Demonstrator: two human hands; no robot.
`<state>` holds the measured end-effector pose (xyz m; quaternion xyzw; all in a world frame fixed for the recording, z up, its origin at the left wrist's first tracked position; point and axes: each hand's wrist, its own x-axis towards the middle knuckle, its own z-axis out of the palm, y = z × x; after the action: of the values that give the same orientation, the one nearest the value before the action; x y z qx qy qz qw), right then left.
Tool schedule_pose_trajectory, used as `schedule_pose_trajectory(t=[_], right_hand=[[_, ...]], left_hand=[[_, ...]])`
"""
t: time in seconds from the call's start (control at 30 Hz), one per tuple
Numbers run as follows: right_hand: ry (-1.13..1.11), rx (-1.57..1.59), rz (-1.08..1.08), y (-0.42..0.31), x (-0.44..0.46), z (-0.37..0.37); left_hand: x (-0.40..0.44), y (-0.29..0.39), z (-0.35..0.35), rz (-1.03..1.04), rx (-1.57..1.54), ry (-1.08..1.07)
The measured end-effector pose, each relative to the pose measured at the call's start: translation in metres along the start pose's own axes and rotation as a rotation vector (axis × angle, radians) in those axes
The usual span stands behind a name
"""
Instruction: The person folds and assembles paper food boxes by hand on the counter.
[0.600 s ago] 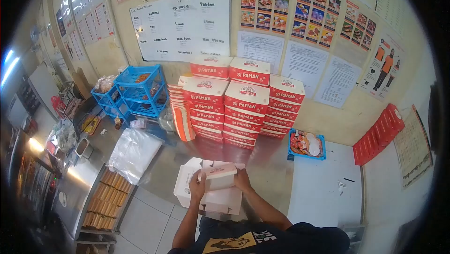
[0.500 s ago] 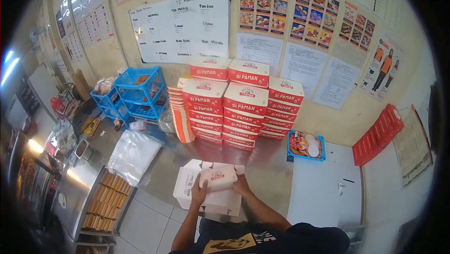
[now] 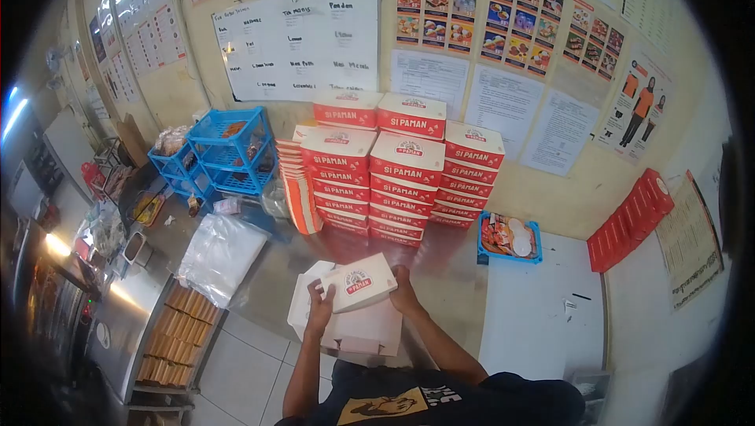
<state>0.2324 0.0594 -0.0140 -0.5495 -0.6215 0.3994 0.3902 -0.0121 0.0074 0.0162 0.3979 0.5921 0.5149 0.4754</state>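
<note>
A white cardboard food box point(image 3: 360, 284) with a red "Si Paman" print on its lid is held between both hands, tilted up at its right end. My left hand point(image 3: 319, 306) grips its left end, with the thumb at the lid's edge. On the other end, my right hand point(image 3: 403, 291) is closed round the corner, and some of its fingers are hidden. Under the box lie unfolded white carton blanks point(image 3: 370, 328) on the steel table.
Stacks of red and white boxes point(image 3: 405, 182) stand against the wall, beside nested cartons point(image 3: 301, 198). Blue racks point(image 3: 228, 151) and plastic bags point(image 3: 222, 257) are to the left. A blue basket point(image 3: 510, 237) sits at right, near more red boxes point(image 3: 629, 222).
The box has turned and its right end has risen, with its lid now closer to view. My right hand has moved up with it. My left fingers have shifted along the left end.
</note>
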Motion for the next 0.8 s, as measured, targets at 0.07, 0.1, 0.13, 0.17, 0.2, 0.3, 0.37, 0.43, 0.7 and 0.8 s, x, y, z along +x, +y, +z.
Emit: schedule_pose_trajectory(t=[0.07, 0.1, 0.13, 0.17, 0.2, 0.3, 0.37, 0.43, 0.7, 0.8], right_hand=[[0.038, 0.017, -0.102, -0.014, 0.0, -0.006], [0.039, 0.016, -0.101, -0.023, -0.001, -0.008], [0.062, 0.0, -0.161, -0.029, -0.003, -0.009], [0.085, -0.015, -0.221, -0.035, -0.006, -0.011], [0.084, -0.016, -0.22, -0.036, -0.006, -0.012], [0.064, 0.052, -0.238, -0.039, -0.006, -0.015], [-0.023, 0.37, 0.035, -0.041, -0.008, -0.014], [-0.078, 0.454, 0.053, -0.054, -0.015, -0.019], [-0.182, 0.755, 0.037, -0.071, -0.014, -0.029], [-0.048, 0.787, 0.095, -0.079, -0.019, -0.024]], left_hand=[[0.008, -0.003, -0.002, 0.028, -0.005, 0.046], [0.007, 0.002, 0.0, 0.027, -0.006, 0.044], [0.003, 0.014, 0.002, 0.083, -0.02, 0.028], [-0.001, 0.025, 0.003, 0.139, -0.034, 0.011], [-0.007, 0.039, 0.003, 0.138, -0.035, 0.011], [-0.012, 0.053, 0.0, 0.078, -0.109, -0.037], [0.001, 0.036, -0.007, 0.196, -0.108, -0.072], [-0.003, 0.051, -0.003, 0.215, -0.11, -0.018], [-0.021, 0.076, 0.007, -0.012, -0.176, -0.092], [-0.023, 0.087, 0.014, 0.033, -0.297, -0.111]])
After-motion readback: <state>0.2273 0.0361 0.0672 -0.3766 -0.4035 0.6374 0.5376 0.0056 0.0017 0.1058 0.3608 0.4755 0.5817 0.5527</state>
